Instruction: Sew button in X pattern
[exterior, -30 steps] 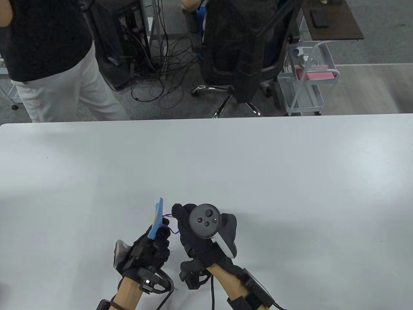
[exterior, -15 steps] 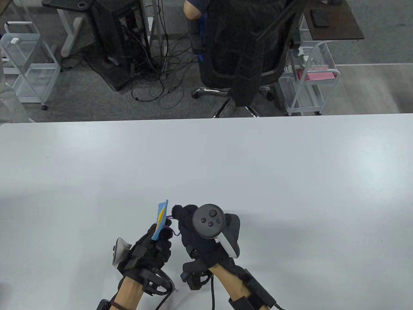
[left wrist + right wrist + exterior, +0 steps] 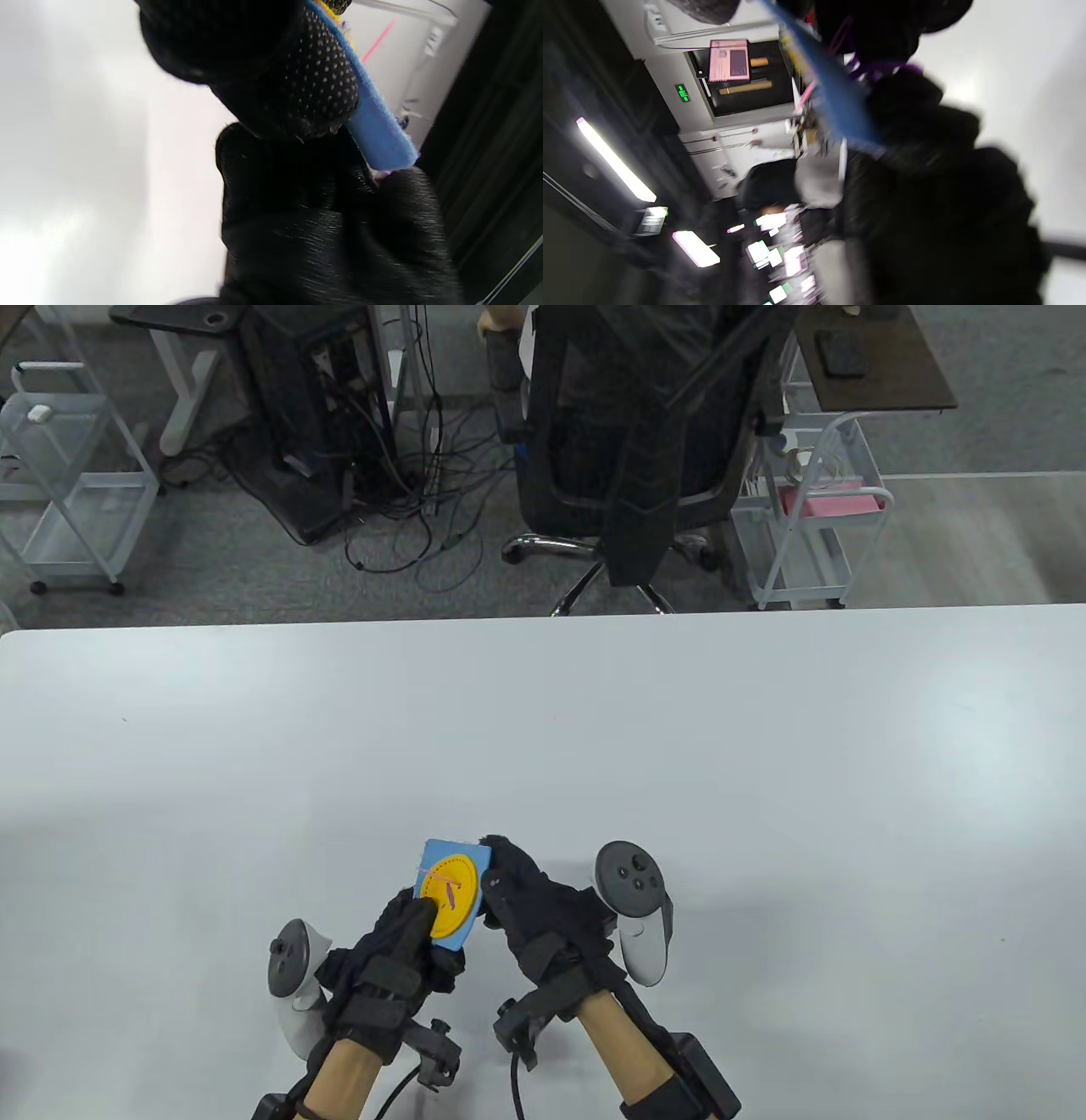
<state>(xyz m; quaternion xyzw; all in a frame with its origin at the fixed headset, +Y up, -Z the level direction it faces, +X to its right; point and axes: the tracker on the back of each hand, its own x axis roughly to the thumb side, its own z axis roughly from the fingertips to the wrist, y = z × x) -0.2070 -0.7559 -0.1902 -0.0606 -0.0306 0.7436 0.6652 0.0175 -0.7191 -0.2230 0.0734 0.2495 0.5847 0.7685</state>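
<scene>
A: Table view, nearest edge first: the left hand (image 3: 399, 954) holds the blue felt square (image 3: 454, 891) with its thumb curled onto the face, over the yellow button (image 3: 451, 895), and its fingers behind. The right hand (image 3: 543, 912) sits just beside it, its fingertips at the square's right edge. Whether those fingertips pinch the felt or the needle, the pictures do not show.

B: Does the left wrist view help?

A: It shows the left hand's dotted fingertip (image 3: 314, 84) pressed on the blue felt (image 3: 377, 131), so that grip is firm. The right wrist view is blurred; purple thread (image 3: 882, 67) trails by the blue edge (image 3: 840, 101), nothing more.

B: How would the piece handle?

A: Light and soft, by the look of it. The felt would likely flex if held by one corner only, so a hold near the button, thumb in front and fingers behind, keeps it flat for the needle. The thread is thin and could snag or tangle on the gloves.

B: And the stitching?

A: A purple stitch (image 3: 447, 892) crosses the button's middle; a full X cannot be made out.

B: Farther out?

A: The piece is held up, facing the camera, above the white table (image 3: 679, 746), between both hands. Beyond the table stand a black chair (image 3: 628, 432) and a white cart (image 3: 806, 526).
</scene>
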